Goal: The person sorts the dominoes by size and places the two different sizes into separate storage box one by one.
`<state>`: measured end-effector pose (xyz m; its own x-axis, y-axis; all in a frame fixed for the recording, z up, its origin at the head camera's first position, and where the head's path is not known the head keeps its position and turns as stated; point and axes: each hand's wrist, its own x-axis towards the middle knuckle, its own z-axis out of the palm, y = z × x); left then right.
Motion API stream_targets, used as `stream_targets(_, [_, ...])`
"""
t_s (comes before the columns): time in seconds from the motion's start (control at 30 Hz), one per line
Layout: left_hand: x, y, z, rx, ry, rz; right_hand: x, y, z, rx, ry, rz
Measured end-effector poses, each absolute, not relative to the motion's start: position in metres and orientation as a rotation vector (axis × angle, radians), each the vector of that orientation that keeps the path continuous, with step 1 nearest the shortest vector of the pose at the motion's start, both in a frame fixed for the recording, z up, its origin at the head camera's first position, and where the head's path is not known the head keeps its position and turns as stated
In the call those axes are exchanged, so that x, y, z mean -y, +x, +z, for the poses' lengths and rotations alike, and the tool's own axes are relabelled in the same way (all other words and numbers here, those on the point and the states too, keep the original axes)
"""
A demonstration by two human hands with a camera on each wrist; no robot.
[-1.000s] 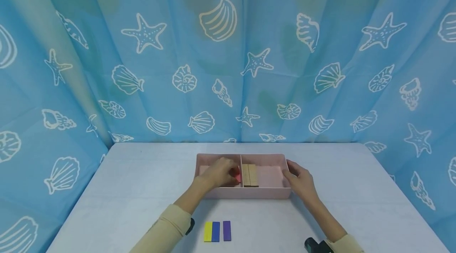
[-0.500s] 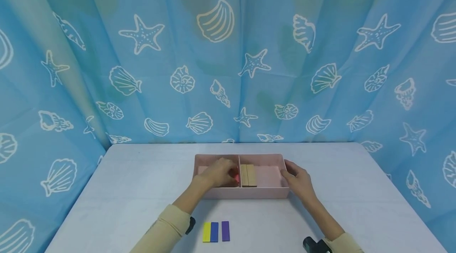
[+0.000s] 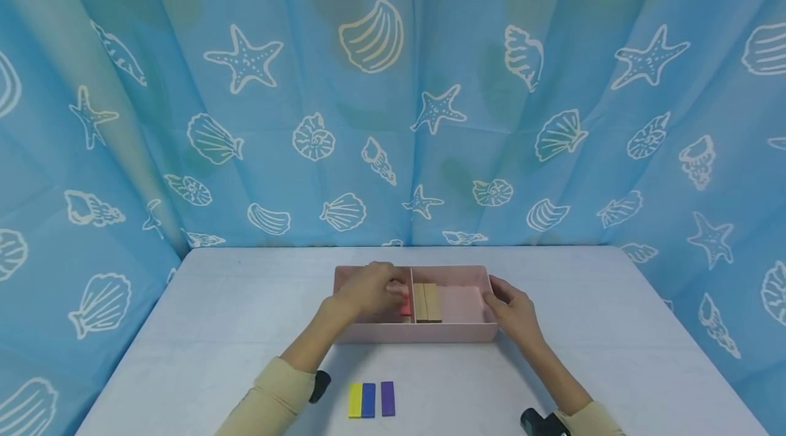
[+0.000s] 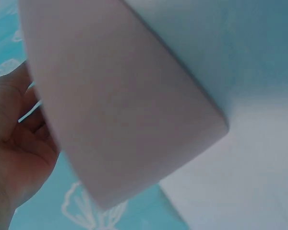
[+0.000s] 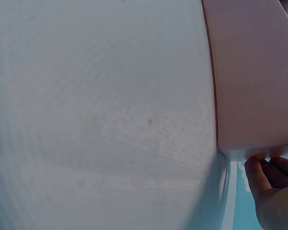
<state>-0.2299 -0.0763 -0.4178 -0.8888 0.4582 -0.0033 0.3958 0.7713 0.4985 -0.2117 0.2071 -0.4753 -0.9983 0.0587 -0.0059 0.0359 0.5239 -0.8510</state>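
Observation:
A pink two-compartment box (image 3: 417, 333) stands on the white table. My left hand (image 3: 371, 289) is over its left compartment, fingers loosely bent beside a red block (image 3: 406, 304) that lies against the divider. Part of that block and the compartment floor are hidden by the hand. In the left wrist view the box's outer wall (image 4: 120, 105) covers some of the fingers. My right hand (image 3: 512, 306) holds the box's right end; the right wrist view shows its fingertips (image 5: 253, 165) against the end wall. Two wooden blocks (image 3: 428, 303) lie side by side in the right compartment, against the divider.
In front of the box lie a yellow block (image 3: 355, 400) and a blue block (image 3: 368, 400), touching. A purple block (image 3: 387, 399) lies a little to their right. A blue shell-patterned curtain (image 3: 393, 95) hangs behind the table (image 3: 258, 327) and at both sides.
My left hand has risen slightly and moved left, away from the red block, which shows more clearly at the divider. My right hand stays at the box's right end.

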Motion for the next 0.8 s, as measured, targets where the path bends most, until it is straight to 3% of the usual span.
stream_targets(0.4, [0.086, -0.195, -0.381, -2.929, 0.872, 0.777, -0.207, -0.211, -0.475, 2.725, -0.077, 1.518])
stream_targets(0.8, [0.091, -0.156, -0.376, -2.961, 1.016, 0.83, -0.207, -0.211, -0.472, 2.73, -0.072, 1.521])
